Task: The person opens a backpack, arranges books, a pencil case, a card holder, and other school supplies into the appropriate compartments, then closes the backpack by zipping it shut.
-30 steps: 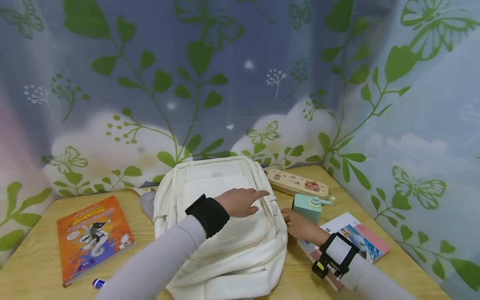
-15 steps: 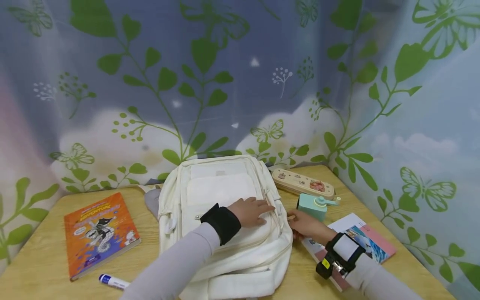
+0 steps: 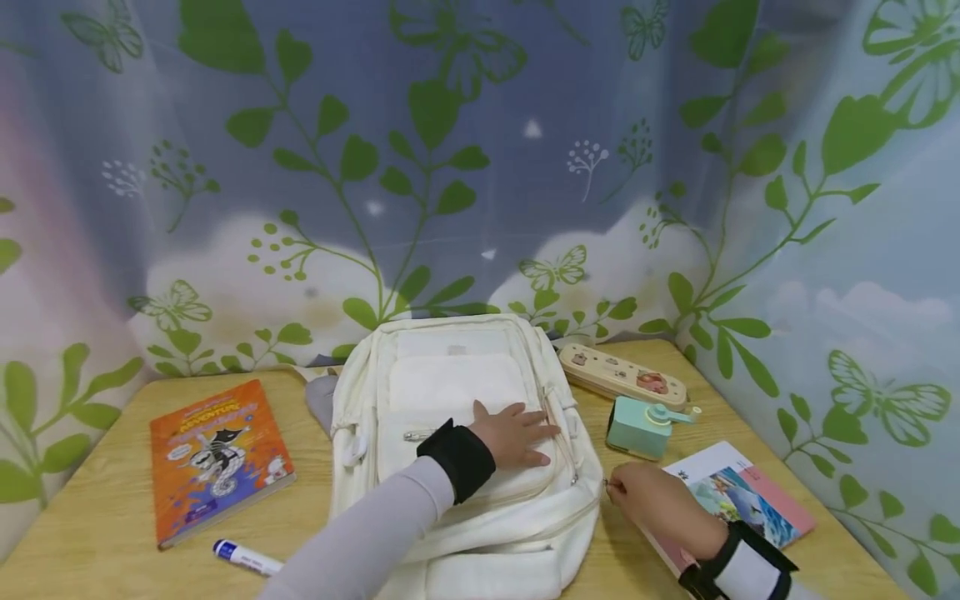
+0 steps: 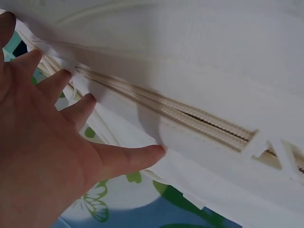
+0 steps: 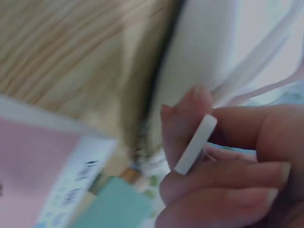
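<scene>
A white backpack (image 3: 456,379) lies on the wooden table, front side up. My left hand (image 3: 513,435) rests on its front with the fingers spread. In the left wrist view a beige zipper (image 4: 190,116) runs across the white cloth beside the left thumb. At the bag's lower right side my right hand (image 3: 660,504) pinches a zipper pull. The right wrist view shows this white zipper pull (image 5: 195,145) between the thumb and curled fingers. The zipper behind that hand is partly hidden.
On the right are a cream pencil case (image 3: 622,373), a teal pencil sharpener (image 3: 637,429) with a crank and a pink-and-white book (image 3: 750,492). An orange book (image 3: 217,458) and a blue-capped marker (image 3: 247,557) lie left. A patterned curtain (image 3: 465,208) hangs behind.
My right hand has moved down along the bag's right side, toward me. My left hand has gone from a pointing finger to spread fingers resting on the bag.
</scene>
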`<action>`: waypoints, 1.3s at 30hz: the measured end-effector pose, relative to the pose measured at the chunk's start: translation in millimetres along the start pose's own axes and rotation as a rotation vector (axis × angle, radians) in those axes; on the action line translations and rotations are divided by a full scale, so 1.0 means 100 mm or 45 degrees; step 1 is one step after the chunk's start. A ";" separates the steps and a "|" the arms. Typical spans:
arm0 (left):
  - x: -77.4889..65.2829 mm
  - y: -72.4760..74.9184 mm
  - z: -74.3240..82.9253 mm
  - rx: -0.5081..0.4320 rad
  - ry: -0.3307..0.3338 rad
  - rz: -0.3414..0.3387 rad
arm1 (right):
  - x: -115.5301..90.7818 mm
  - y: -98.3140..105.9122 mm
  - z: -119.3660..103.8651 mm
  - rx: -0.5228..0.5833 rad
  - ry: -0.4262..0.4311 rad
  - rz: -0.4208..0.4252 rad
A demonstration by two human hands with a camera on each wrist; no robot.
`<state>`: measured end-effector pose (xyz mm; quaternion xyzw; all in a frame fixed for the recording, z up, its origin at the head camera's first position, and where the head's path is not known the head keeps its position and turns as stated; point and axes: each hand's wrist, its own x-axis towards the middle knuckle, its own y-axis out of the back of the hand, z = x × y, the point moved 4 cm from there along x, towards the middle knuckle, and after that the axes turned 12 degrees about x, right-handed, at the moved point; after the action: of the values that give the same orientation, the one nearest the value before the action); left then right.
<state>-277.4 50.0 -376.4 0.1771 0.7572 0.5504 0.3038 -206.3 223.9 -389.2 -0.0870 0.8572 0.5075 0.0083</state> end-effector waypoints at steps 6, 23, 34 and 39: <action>-0.01 0.02 0.11 0.033 0.064 -0.019 | -0.35 0.02 -0.25 -0.026 0.076 -0.108; -0.04 -0.04 0.04 0.002 0.042 -0.049 | -0.46 -0.49 -1.40 -0.025 0.501 -0.385; -1.03 0.23 -0.39 -0.659 -0.136 0.156 | -0.48 -0.19 -1.16 0.358 0.472 -0.332; -1.43 0.12 -0.16 -1.052 -0.218 0.235 | -0.47 -0.17 -1.23 0.687 0.483 -0.338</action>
<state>-181.2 -44.2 -323.5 0.1525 0.4263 0.8156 0.3603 -147.8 115.6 -339.9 -0.2850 0.9279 0.2322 -0.0624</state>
